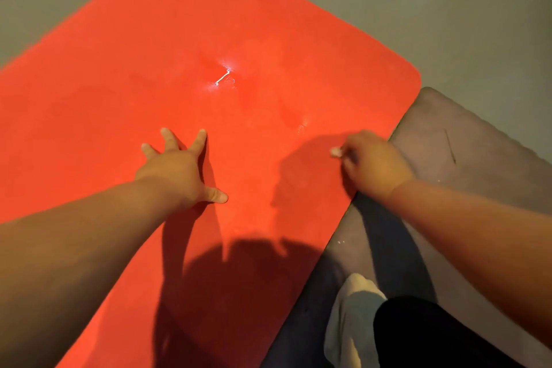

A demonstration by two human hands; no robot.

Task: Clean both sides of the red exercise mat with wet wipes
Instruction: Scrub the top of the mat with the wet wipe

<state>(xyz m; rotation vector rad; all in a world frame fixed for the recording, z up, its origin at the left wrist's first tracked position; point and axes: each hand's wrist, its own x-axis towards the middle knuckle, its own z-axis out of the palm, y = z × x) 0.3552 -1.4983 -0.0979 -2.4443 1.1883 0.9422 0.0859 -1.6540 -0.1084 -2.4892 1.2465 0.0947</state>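
Head view: left hand (176, 170) splayed flat on mat (239, 24), right hand (376, 161) around wipe (336, 152).

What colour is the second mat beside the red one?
The second mat is dull greyish purple; head view shows it.

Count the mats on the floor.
2. The red mat fills the middle; the grey mat lies along its right edge, beside the right hand, which pinches a wipe. Others may lie out of frame.
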